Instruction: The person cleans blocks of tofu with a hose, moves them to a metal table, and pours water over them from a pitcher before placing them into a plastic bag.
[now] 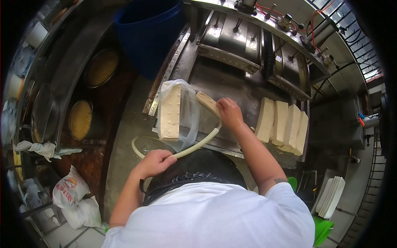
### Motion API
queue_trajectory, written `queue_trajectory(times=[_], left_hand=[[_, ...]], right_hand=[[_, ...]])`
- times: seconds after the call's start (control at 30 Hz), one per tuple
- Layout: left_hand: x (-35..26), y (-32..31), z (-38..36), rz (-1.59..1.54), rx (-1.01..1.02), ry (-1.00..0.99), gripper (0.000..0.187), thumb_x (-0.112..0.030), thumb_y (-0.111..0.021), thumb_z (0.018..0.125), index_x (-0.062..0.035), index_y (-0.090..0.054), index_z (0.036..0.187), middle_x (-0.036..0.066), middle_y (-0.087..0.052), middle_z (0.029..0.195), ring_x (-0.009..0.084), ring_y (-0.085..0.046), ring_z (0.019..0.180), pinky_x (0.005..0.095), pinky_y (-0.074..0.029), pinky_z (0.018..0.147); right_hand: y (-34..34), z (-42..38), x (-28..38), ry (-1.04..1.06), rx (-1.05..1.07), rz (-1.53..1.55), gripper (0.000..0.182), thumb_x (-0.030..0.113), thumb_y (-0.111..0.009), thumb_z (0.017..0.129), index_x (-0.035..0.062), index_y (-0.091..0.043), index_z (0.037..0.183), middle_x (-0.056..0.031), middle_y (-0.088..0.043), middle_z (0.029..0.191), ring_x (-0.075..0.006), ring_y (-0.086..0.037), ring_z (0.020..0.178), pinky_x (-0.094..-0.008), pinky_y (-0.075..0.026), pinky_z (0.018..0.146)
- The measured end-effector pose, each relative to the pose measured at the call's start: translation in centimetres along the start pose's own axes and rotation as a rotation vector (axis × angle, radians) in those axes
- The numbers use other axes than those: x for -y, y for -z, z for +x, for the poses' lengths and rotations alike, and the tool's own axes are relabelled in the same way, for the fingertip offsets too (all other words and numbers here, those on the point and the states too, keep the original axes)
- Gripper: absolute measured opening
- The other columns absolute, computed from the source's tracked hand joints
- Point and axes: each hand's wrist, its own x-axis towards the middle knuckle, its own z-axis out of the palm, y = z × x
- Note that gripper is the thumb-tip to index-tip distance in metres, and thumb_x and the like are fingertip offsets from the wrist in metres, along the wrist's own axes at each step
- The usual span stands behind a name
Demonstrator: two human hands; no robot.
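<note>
My left hand (pixel 157 163) is closed around a pale flexible hose (pixel 197 145), low in front of the black apron. The hose's open end reaches up to just under my right hand (pixel 230 111). Between the fingers of that hand is one end of a narrow tofu strip (pixel 207 101), angled up to the left over the metal table (pixel 231 84). Left of the strip, a long tofu block (pixel 170 113) with small dents lies in a clear plastic bag (pixel 191 111). Several more tofu blocks (pixel 280 124) stand side by side on the table to my right.
Metal press boxes (pixel 231 39) with rods and red tubing stand at the table's back. A blue barrel (pixel 144 37) is at the far left. Round tubs of yellowish contents (pixel 81 120) and white sacks (pixel 72 190) are further left. White slabs (pixel 331 197) and green basins (pixel 322 229) are at lower right.
</note>
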Motion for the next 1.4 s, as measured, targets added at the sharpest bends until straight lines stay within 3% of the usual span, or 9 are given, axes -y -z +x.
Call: queue_trajectory(times=[0.13,0.33,0.57,0.73,0.83,1.0,1.13,1.23,1.4], left_hand=[[-0.5,0.1,-0.6,-0.019,-0.021,0.024,0.039,-0.040,-0.068,0.103,-0.0021,-0.076,0.100,0.019,-0.071,0.085,0.0323,-0.069,0.080,0.0429,-0.053,0.074],[0.0,-0.3,-0.8,-0.032,-0.034,0.037,0.037,-0.038,-0.069,0.103,-0.0016,-0.075,0.099,0.018,-0.070,0.084,0.0315,-0.067,0.077,0.0416,-0.053,0.072],[-0.9,0.4,-1.0,-0.056,-0.047,0.027,0.037,-0.037,-0.069,0.104,-0.0009,-0.076,0.100,0.016,-0.071,0.083,0.0281,-0.067,0.077,0.0407,-0.053,0.072],[-0.9,0.5,-1.0,-0.065,-0.055,0.037,0.036,-0.036,-0.069,0.104,-0.0004,-0.075,0.102,0.015,-0.071,0.084,0.0271,-0.067,0.078,0.0405,-0.052,0.073],[-0.2,0.3,-0.9,-0.079,-0.083,0.014,0.036,-0.035,-0.069,0.105,-0.0002,-0.075,0.101,0.014,-0.070,0.083,0.0249,-0.065,0.077,0.0401,-0.052,0.072],[0.1,0.6,-0.7,-0.088,-0.103,0.072,0.036,-0.035,-0.069,0.105,0.0002,-0.074,0.099,0.012,-0.067,0.080,0.0208,-0.061,0.074,0.0385,-0.050,0.070],[0.5,0.6,-0.2,-0.099,-0.173,0.046,0.037,-0.036,-0.070,0.105,0.0003,-0.074,0.099,0.012,-0.066,0.079,0.0209,-0.059,0.073,0.0388,-0.050,0.069],[0.8,0.4,0.3,-0.079,-0.175,0.056,0.030,-0.027,-0.069,0.107,0.0020,-0.074,0.101,0.009,-0.066,0.080,0.0165,-0.059,0.076,0.0360,-0.050,0.070],[0.6,0.3,0.8,-0.037,-0.139,0.065,0.032,-0.029,-0.070,0.105,0.0021,-0.074,0.100,0.009,-0.067,0.079,0.0185,-0.059,0.072,0.0369,-0.050,0.068]], right_hand=[[-1.4,0.7,-0.2,-0.049,-0.051,-0.021,0.011,0.017,-0.067,0.101,0.0068,-0.069,0.103,-0.0181,-0.072,0.100,-0.0404,-0.068,0.102,-0.0523,-0.055,0.089],[-3.7,2.3,0.6,-0.045,-0.078,-0.154,0.017,0.022,-0.066,0.103,0.0051,-0.069,0.102,-0.0182,-0.071,0.107,-0.0410,-0.068,0.104,-0.0516,-0.056,0.090],[-4.6,6.7,3.7,-0.026,0.099,-0.104,0.022,0.027,-0.064,0.105,0.0094,-0.070,0.116,-0.0155,-0.071,0.116,-0.0394,-0.068,0.111,-0.0512,-0.056,0.095],[-5.2,7.1,3.0,-0.107,0.011,0.029,0.016,0.023,-0.065,0.101,0.0081,-0.070,0.104,-0.0165,-0.071,0.113,-0.0411,-0.068,0.108,-0.0523,-0.056,0.093],[-3.9,6.7,4.6,0.011,0.088,-0.021,0.014,0.021,-0.065,0.101,0.0083,-0.069,0.105,-0.0171,-0.071,0.113,-0.0419,-0.068,0.108,-0.0522,-0.056,0.094],[-5.6,7.1,2.5,0.033,0.009,0.000,0.015,0.020,-0.066,0.101,0.0062,-0.067,0.105,-0.0181,-0.070,0.108,-0.0418,-0.068,0.106,-0.0523,-0.056,0.092],[-4.0,4.9,1.4,0.087,0.040,-0.133,0.013,0.017,-0.063,0.101,0.0045,-0.066,0.103,-0.0181,-0.067,0.104,-0.0413,-0.067,0.104,-0.0516,-0.056,0.091],[-1.6,1.6,-0.8,0.191,0.064,-0.204,0.012,0.016,-0.062,0.102,0.0048,-0.064,0.102,-0.0174,-0.067,0.104,-0.0409,-0.066,0.101,-0.0509,-0.056,0.090],[3.6,-6.2,-3.9,0.054,0.040,-0.241,0.013,0.017,-0.062,0.104,0.0039,-0.063,0.103,-0.0185,-0.067,0.102,-0.0409,-0.065,0.100,-0.0511,-0.055,0.089]])
